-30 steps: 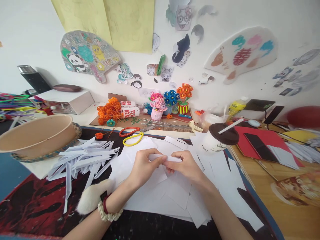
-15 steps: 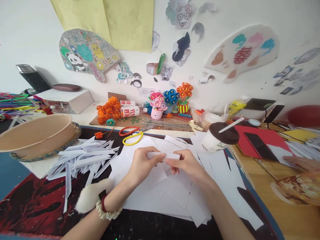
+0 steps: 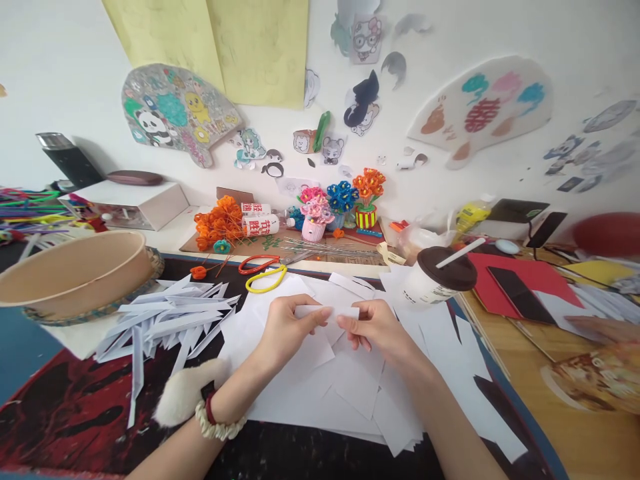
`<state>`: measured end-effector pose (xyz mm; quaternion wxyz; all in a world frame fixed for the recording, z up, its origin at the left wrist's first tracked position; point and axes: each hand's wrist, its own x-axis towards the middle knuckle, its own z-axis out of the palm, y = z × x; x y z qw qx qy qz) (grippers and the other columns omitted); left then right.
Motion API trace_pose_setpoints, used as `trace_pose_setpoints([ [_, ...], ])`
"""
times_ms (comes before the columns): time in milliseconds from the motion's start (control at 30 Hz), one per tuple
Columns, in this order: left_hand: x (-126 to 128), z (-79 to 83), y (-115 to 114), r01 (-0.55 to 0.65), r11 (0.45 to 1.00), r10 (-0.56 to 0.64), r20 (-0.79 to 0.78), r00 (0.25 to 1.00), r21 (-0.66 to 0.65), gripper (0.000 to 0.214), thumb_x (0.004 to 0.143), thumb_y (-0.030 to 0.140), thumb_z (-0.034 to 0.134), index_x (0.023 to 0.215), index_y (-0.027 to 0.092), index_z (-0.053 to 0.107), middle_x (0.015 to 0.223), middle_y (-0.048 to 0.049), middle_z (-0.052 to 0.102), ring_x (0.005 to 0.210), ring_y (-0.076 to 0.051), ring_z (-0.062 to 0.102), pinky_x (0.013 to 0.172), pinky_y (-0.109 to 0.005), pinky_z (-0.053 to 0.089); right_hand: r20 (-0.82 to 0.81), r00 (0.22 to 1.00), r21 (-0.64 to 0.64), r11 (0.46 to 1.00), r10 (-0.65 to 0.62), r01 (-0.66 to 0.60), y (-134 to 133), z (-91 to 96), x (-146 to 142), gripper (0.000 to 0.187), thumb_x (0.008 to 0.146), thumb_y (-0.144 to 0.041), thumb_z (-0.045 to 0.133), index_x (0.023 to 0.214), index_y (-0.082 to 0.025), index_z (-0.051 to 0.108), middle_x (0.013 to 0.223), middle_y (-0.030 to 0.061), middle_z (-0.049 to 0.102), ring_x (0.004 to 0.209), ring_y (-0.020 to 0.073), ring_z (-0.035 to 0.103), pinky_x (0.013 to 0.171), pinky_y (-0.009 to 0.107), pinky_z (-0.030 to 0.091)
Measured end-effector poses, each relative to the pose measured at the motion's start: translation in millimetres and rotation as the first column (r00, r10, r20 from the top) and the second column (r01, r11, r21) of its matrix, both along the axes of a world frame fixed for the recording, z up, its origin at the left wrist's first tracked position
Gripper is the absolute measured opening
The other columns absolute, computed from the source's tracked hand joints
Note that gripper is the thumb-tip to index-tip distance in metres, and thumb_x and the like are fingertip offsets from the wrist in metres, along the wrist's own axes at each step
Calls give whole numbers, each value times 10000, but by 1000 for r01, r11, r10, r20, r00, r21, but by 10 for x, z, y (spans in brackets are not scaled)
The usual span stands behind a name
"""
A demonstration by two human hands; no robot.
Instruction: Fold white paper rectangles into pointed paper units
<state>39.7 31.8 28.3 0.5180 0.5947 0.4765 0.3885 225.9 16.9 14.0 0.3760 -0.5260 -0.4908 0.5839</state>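
A narrow folded strip of white paper is pinched between both my hands. My left hand has thumb and fingers closed on its left end. At the strip's right end, my right hand grips it between thumb and fingers. Below them lie overlapping sheets of white paper. To the left is a loose pile of folded paper strips. Just beyond the sheets rest scissors with one red and one yellow handle. Beside my left wrist sits a fluffy white object.
A round wooden-looking bowl stands far left. A lidded cup with a straw stands on the right of the sheets. Orange craft flowers and small flower pots line the back. At the right edge, another person's hand touches papers.
My right thumb has shifted slightly to the right along the strip, away from my left thumb. The view has tilted very slightly.
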Motion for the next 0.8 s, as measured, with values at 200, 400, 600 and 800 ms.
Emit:
trace_pose_setpoints([
  [200, -1, -35, 13, -3, 1000, 3, -16, 1000, 12, 268, 735, 390, 711, 645, 138, 697, 608, -45, 666, 507, -117, 531, 499, -223, 435, -4, 999, -14, 999, -48, 48, -13, 15, -21, 444, 591, -547, 799, 586, -166, 572, 484, 19, 622, 382, 130, 548, 365, 247, 349],
  [400, 0, -2, 12, -19, 1000, 20, -31, 999, 23, 270, 719, 398, 725, 631, 144, 699, 587, -32, 654, 482, -106, 520, 483, -215, 418, 82, 997, 27, 1000, -8, 6, -1, -37, 15, 525, 646, -552, 762, 469, -209, 407, 375, -42, 488, 315, 95, 456, 343, 233, 264],
  [600, -24, -1, 28, -28, 999, 29, 25, 999, -40, 288, 706, 411, 739, 628, 138, 690, 540, -13, 617, 467, -98, 502, 471, -205, 412, 53, 998, 108, 994, 23, -29, 16, -28, 28, 451, 691, -566, 728, 554, -189, 523, 477, -18, 560, 413, 117, 534, 395, 236, 383],
  [800, -16, 6, 14, -14, 998, 17, 45, 999, -58, 292, 695, 411, 749, 652, 127, 693, 594, -34, 645, 493, -104, 511, 486, -214, 409, 64, 998, 198, 980, 3, -16, -3, -16, -17, 409, 734, -554, 702, 617, -169, 628, 561, 17, 626, 449, 121, 563, 441, 245, 437],
])
